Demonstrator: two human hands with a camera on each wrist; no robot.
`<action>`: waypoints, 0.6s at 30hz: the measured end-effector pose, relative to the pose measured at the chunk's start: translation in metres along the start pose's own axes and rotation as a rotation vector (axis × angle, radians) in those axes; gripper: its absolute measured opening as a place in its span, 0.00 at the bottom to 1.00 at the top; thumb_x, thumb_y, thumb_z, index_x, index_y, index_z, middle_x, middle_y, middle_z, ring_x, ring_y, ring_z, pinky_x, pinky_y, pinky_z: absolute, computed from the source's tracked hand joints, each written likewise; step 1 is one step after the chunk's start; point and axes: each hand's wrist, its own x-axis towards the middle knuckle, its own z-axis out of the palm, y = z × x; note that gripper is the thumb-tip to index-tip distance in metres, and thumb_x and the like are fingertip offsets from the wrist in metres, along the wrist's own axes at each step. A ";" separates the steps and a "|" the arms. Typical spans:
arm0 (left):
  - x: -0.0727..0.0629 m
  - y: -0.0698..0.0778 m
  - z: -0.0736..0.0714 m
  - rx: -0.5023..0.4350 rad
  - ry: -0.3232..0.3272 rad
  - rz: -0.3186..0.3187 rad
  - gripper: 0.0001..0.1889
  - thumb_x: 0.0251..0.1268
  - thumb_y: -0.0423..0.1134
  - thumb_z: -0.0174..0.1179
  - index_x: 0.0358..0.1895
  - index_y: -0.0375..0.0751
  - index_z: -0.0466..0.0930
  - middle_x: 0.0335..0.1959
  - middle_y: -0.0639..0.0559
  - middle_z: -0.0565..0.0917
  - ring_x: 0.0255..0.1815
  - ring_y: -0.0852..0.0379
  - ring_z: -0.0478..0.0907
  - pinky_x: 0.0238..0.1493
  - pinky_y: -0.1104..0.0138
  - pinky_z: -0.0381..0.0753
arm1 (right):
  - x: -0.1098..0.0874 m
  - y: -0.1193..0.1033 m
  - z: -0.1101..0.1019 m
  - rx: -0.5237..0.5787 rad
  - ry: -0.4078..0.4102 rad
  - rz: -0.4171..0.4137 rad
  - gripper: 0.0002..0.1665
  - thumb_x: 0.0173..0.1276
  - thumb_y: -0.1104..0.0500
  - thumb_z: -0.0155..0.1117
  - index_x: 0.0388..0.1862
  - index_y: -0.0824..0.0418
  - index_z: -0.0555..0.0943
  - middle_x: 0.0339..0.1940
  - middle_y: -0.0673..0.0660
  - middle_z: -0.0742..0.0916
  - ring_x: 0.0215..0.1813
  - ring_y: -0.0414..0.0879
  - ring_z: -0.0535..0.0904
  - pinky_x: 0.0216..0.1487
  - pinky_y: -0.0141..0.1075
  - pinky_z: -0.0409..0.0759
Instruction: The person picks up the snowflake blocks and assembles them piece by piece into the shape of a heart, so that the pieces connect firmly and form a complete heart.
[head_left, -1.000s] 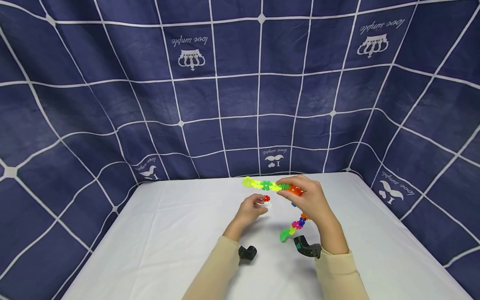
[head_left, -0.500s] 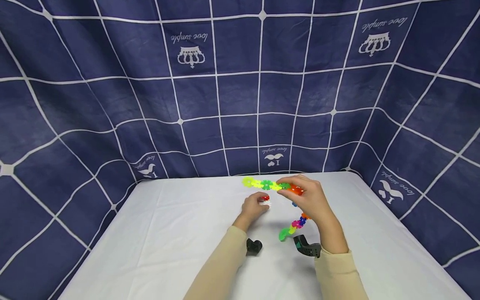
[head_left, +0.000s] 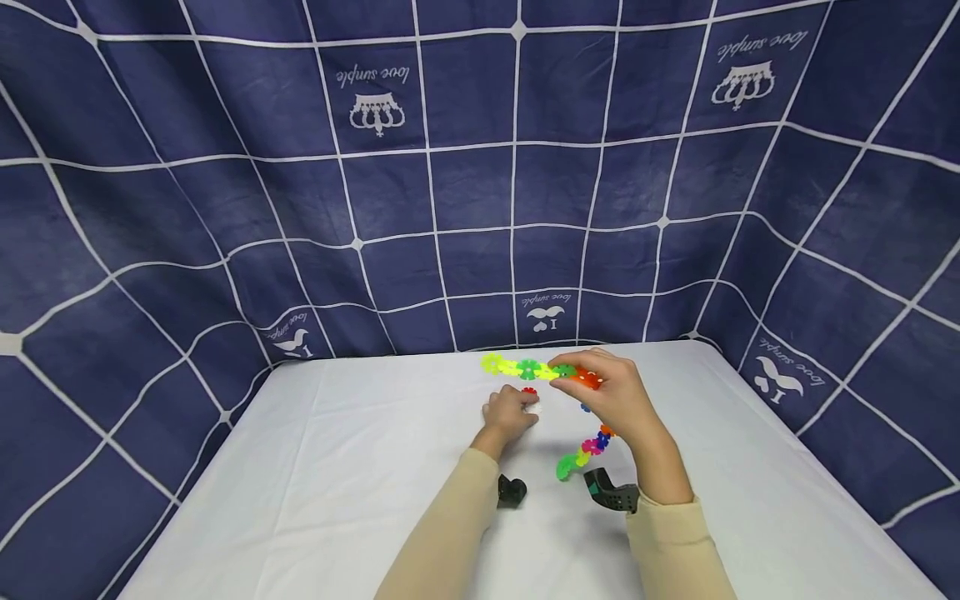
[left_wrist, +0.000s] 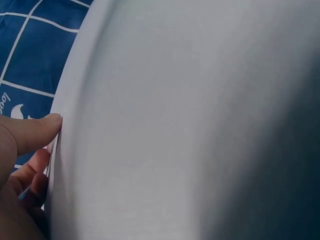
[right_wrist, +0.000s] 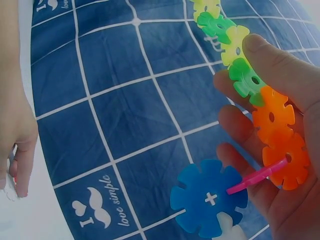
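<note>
My right hand point(head_left: 602, 383) holds up a chain of flower-shaped plastic snowflake discs. In the right wrist view its thumb presses a yellow disc point(right_wrist: 235, 47); a green disc point(right_wrist: 245, 80) and orange discs point(right_wrist: 272, 116) follow along the palm. From there a pink disc point(right_wrist: 262, 175), seen edge-on, joins a blue disc point(right_wrist: 207, 197). The chain's lower part hangs to a green end disc point(head_left: 566, 468). Down at the table, my left hand point(head_left: 510, 412) has its fingers around a white disc point(head_left: 532, 408); whether they grip it is unclear. A red disc point(head_left: 529, 391) shows just beyond the index finger.
A white cloth covers the table point(head_left: 360, 450). Behind and beside it hangs a navy curtain point(head_left: 472, 192) with white grid lines. Black wrist devices point(head_left: 611, 492) sit at both wrists, below the hands.
My left hand has shifted slightly right, and its index finger has come down over the red and white discs. The right hand and its chain stay almost still.
</note>
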 end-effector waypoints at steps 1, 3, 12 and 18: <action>-0.001 0.000 -0.001 -0.009 -0.004 0.005 0.18 0.60 0.43 0.68 0.55 0.57 0.86 0.52 0.46 0.79 0.53 0.46 0.73 0.48 0.56 0.69 | 0.000 0.000 0.000 -0.001 -0.002 0.003 0.17 0.54 0.62 0.79 0.44 0.52 0.89 0.41 0.48 0.91 0.46 0.42 0.85 0.44 0.26 0.84; -0.001 -0.002 -0.001 -0.032 -0.010 0.011 0.16 0.60 0.42 0.69 0.53 0.55 0.87 0.51 0.47 0.79 0.53 0.47 0.73 0.49 0.55 0.70 | -0.001 0.000 -0.001 -0.009 -0.006 0.007 0.17 0.55 0.62 0.79 0.44 0.52 0.89 0.41 0.48 0.91 0.47 0.43 0.85 0.44 0.27 0.85; -0.005 -0.013 -0.001 -0.190 0.025 0.045 0.12 0.55 0.37 0.72 0.43 0.45 0.83 0.36 0.53 0.78 0.39 0.56 0.73 0.45 0.60 0.70 | -0.001 0.000 0.000 -0.015 -0.019 0.015 0.16 0.56 0.61 0.78 0.45 0.52 0.89 0.43 0.49 0.91 0.49 0.44 0.85 0.47 0.27 0.84; -0.012 -0.024 -0.007 -0.405 0.026 0.087 0.10 0.56 0.30 0.69 0.40 0.40 0.80 0.27 0.56 0.73 0.29 0.61 0.69 0.34 0.70 0.70 | -0.001 0.000 0.001 -0.023 -0.013 -0.002 0.16 0.55 0.62 0.79 0.44 0.51 0.89 0.42 0.49 0.91 0.49 0.46 0.85 0.47 0.32 0.86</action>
